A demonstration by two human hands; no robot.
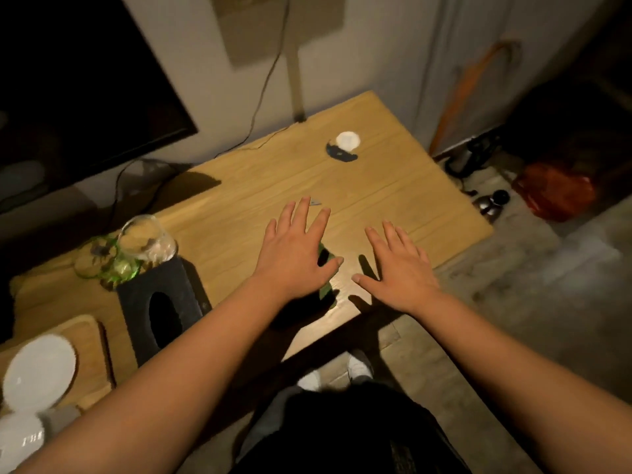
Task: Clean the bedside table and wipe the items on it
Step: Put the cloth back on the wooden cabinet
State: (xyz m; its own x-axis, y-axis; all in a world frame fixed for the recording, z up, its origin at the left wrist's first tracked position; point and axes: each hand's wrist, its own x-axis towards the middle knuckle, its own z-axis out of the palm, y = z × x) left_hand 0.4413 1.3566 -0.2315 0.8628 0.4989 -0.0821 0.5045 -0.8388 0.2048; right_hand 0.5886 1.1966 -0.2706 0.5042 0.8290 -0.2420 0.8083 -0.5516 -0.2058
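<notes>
A light wooden bedside table [393, 186] fills the middle of the head view. My left hand [294, 251] hovers flat over its front part with fingers spread, and a dark green thing [326, 289] shows partly beneath it. My right hand [400, 268] is held beside it, also flat and spread, holding nothing. A black tissue box [160, 302] stands to the left. Behind it are a clear glass [147, 241] and a green glass piece [119, 266]. A small white round item on a dark base [345, 145] sits at the far side.
A wooden tray [92, 343] with a white plate [41, 371] lies at the left front. A dark screen [68, 80] and cables lean on the wall behind. On the floor to the right are a red bag [557, 193] and dark objects. My feet show below the table edge.
</notes>
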